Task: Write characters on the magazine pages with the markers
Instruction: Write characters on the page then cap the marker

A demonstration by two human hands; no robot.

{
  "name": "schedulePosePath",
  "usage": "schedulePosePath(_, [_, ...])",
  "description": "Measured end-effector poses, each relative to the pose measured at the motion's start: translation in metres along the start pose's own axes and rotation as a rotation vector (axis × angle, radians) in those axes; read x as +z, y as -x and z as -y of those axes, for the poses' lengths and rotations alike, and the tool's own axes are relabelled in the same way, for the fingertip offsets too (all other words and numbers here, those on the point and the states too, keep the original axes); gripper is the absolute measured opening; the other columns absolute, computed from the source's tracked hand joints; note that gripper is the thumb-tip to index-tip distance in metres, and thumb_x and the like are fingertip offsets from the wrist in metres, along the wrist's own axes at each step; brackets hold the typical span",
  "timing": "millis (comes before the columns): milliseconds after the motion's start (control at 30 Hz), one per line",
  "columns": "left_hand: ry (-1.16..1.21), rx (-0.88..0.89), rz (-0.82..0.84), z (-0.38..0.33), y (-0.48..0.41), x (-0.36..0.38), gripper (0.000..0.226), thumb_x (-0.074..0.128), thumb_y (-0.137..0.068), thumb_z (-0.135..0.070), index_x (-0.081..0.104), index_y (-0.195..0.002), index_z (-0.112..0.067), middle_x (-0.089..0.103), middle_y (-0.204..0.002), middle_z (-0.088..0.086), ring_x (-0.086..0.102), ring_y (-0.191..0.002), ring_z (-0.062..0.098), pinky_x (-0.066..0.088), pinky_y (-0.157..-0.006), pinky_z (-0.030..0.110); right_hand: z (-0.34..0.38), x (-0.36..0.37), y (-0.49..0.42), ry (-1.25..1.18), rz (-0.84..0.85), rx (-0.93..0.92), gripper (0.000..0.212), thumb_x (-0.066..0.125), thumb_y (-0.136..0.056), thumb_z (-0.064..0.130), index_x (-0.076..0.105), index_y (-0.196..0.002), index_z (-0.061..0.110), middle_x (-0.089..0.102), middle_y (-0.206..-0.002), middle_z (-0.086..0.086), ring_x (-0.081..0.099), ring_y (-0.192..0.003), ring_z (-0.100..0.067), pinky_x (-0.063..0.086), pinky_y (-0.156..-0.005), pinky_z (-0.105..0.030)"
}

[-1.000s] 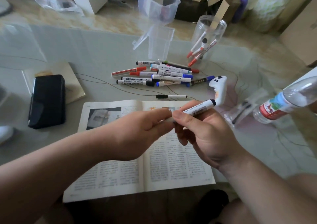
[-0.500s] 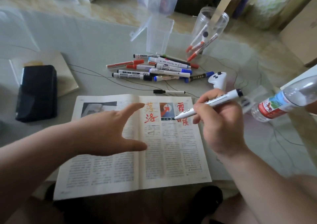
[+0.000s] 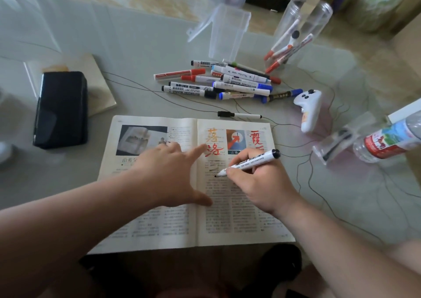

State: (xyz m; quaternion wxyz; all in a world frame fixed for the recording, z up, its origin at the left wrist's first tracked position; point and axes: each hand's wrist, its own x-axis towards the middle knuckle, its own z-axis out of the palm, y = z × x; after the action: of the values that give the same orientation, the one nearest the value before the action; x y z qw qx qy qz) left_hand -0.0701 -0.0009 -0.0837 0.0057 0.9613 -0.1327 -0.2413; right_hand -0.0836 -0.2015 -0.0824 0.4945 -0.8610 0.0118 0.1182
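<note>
Left hand (image 3: pixel 173 174), fingers spread, pins the magazine (image 3: pixel 150 229) flat at centre frame. Right hand (image 3: pixel 257 183) pinches black marker (image 3: pixel 248 162), tip touching right page for writing.

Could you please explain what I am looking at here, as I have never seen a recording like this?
There is no robot here: a person wears a camera on the head, looking down at their own two hands. The single view shows a table with an open magazine near the person. The left hand lies spread on the pages, holding them flat. The right hand grips a black marker, tip on the right page below some large red characters already written. Behind the magazine lies a pile of markers, and a clear jar holds more. A black case sits to the left, a white controller and a water bottle to the right.
</note>
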Motion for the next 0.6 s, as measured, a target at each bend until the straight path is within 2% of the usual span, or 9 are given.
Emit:
schedulePosePath(100, [-0.002, 0.001, 0.003, 0.0007, -0.0011, -0.0008, 0.131, 0.047, -0.051, -0.103, -0.012, -0.154, -0.046, 0.044, -0.147, 0.007, 0.045, -0.133, 0.027, 0.043, -0.103, 0.040, 0.0006, 0.0004, -0.0016, 0.013, 0.028, -0.001, 0.013, 0.076, -0.084, 0.011, 0.069, -0.075, 0.019, 0.066, -0.060, 0.012, 0.062, -0.058, -0.004, 0.049, -0.056, -0.020])
schedulePosePath(200, [-0.004, 0.002, 0.006, 0.0008, -0.0018, 0.0003, 0.136, 0.048, -0.048, -0.104, -0.013, -0.154, -0.045, 0.046, -0.144, 0.007, 0.047, -0.129, 0.026, 0.044, -0.101, 0.040, 0.0021, 0.0012, 0.0001, 0.047, 0.055, -0.021, 0.016, 0.076, -0.083, 0.010, 0.068, -0.073, 0.018, 0.064, -0.060, 0.017, 0.058, -0.056, 0.000, 0.044, -0.054, -0.013])
schedulePosePath(400, [-0.001, -0.001, 0.005, 0.0004, -0.0016, 0.0002, 0.135, 0.049, -0.049, -0.103, -0.012, -0.155, -0.044, 0.047, -0.142, 0.007, 0.049, -0.127, 0.026, 0.046, -0.099, 0.039, 0.0018, 0.0031, 0.0020, 0.067, 0.083, -0.048, 0.017, 0.078, -0.085, 0.016, 0.067, -0.074, 0.022, 0.065, -0.065, 0.017, 0.061, -0.061, 0.001, 0.045, -0.054, -0.013])
schedulePosePath(600, [0.000, -0.012, 0.008, -0.0004, -0.0020, 0.0005, 0.136, 0.049, -0.048, -0.103, -0.012, -0.155, -0.045, 0.046, -0.142, 0.007, 0.048, -0.127, 0.025, 0.046, -0.098, 0.038, 0.0058, 0.0052, 0.0049, 0.166, 0.082, -0.060, 0.021, 0.075, -0.088, 0.019, 0.061, -0.073, 0.021, 0.061, -0.064, 0.011, 0.058, -0.062, 0.002, 0.042, -0.051, -0.011])
